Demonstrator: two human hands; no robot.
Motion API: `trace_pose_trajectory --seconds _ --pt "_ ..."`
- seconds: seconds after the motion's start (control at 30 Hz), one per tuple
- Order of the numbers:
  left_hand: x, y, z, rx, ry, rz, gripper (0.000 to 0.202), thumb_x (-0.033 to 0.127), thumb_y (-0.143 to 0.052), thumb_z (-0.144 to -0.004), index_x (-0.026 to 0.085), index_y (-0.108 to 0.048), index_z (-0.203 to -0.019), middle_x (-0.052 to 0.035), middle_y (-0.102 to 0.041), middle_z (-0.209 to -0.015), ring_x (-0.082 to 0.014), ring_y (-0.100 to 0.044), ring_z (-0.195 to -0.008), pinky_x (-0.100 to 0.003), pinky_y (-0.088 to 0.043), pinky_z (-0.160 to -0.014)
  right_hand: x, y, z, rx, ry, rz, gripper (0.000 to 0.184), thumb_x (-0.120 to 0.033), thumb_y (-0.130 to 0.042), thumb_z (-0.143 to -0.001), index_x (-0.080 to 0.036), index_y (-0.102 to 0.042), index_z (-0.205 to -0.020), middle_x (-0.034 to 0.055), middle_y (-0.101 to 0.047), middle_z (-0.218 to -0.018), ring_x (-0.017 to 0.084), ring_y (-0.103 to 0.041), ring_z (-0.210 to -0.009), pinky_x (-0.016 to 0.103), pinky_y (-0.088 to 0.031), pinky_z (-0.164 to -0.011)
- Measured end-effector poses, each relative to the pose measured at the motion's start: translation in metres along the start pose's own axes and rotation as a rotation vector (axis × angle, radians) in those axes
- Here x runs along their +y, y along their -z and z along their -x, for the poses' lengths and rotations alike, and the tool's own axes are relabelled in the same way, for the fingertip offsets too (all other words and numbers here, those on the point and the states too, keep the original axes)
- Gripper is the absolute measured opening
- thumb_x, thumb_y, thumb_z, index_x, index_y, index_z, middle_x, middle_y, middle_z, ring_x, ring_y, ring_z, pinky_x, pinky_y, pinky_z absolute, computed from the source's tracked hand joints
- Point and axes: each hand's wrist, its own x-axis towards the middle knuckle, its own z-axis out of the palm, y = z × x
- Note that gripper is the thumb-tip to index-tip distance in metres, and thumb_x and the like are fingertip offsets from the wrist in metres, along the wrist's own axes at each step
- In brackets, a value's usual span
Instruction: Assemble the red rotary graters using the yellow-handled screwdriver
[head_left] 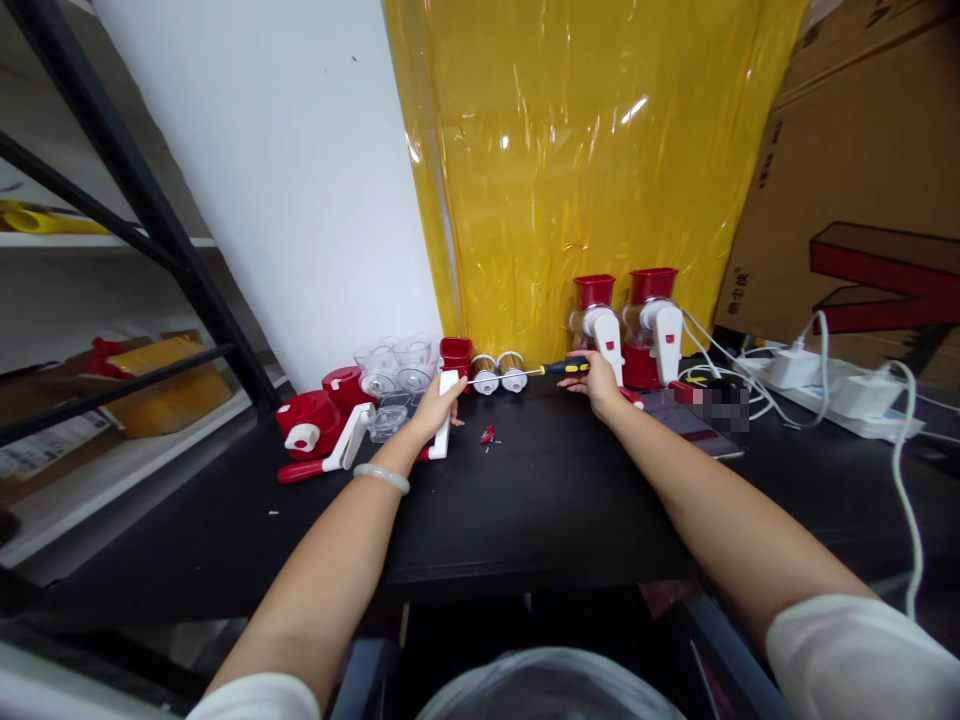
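My left hand (437, 408) is closed around a white crank handle (442, 435), whose red grip lies low near the table. Between the thumb and fingers of my right hand (598, 385) is the black-and-yellow handle of a screwdriver (556, 367). Its thin shaft points left, and the tip reaches the crank beside my left fingers; exact contact is too small to tell. Two metal grater drums (513, 372) stand just behind the shaft. A red hopper (456, 352) sits behind my left hand. Small red piece (487, 434) lies on the table between my hands.
Red grater bodies (306, 420) with a crank and clear plastic parts (390, 420) stand at left. Two assembled rotary graters (652, 325) stand at back right, near a tablet-like device (694, 430). White cables and a power strip (870, 415) lie on the black table (540, 510).
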Motion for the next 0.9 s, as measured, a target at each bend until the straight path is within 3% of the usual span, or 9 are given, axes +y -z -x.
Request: trace_pose_trajectory --seconds 0.3,0.5,0.73,0.9 --pt "-0.005 0.001 -0.004 0.002 0.006 -0.01 0.047 0.056 -0.072 -0.077 0.022 -0.048 -0.098 0.0103 -0.045 -0.046 -0.0117 -0.045 -0.032 -0.029 -0.051 -0.042 0.005 0.003 -0.003 -0.033 0.052 0.015 0.017 -0.026 -0.041 -0.085 -0.02 -0.055 -0.092 -0.0047 -0.056 -0.051 0.01 -0.053 -0.034 0.016 -0.036 -0.034" --pt "-0.005 0.001 -0.003 -0.007 -0.001 -0.006 0.048 0.057 -0.072 -0.077 0.021 -0.047 -0.098 0.0104 -0.045 -0.046 -0.0114 -0.045 -0.032 -0.03 -0.051 -0.043 0.006 0.004 -0.005 -0.056 0.077 0.05 0.015 -0.026 -0.038 -0.092 -0.02 -0.052 -0.091 -0.0062 -0.055 -0.045 0.009 -0.051 -0.032 0.015 -0.035 -0.034" --pt "-0.004 0.002 -0.004 -0.014 0.0 0.007 0.051 0.061 -0.072 -0.074 0.022 -0.047 -0.095 0.0102 -0.046 -0.046 -0.0111 -0.045 -0.033 -0.028 -0.051 -0.043 0.014 0.008 -0.009 -0.042 0.17 0.199 0.039 -0.057 -0.046 -0.094 -0.021 -0.046 -0.077 -0.0062 -0.049 -0.038 0.008 -0.043 -0.027 0.017 -0.028 -0.03" --pt "-0.004 0.001 -0.004 -0.038 0.014 0.026 0.056 0.076 -0.052 -0.081 0.022 -0.044 -0.093 0.0103 -0.045 -0.045 -0.0117 -0.044 -0.03 -0.03 -0.051 -0.042 0.015 0.011 -0.01 0.063 0.237 0.381 0.045 -0.062 -0.044 -0.092 -0.022 -0.048 -0.07 -0.0061 -0.044 -0.036 0.012 -0.043 -0.029 0.022 -0.031 -0.032"
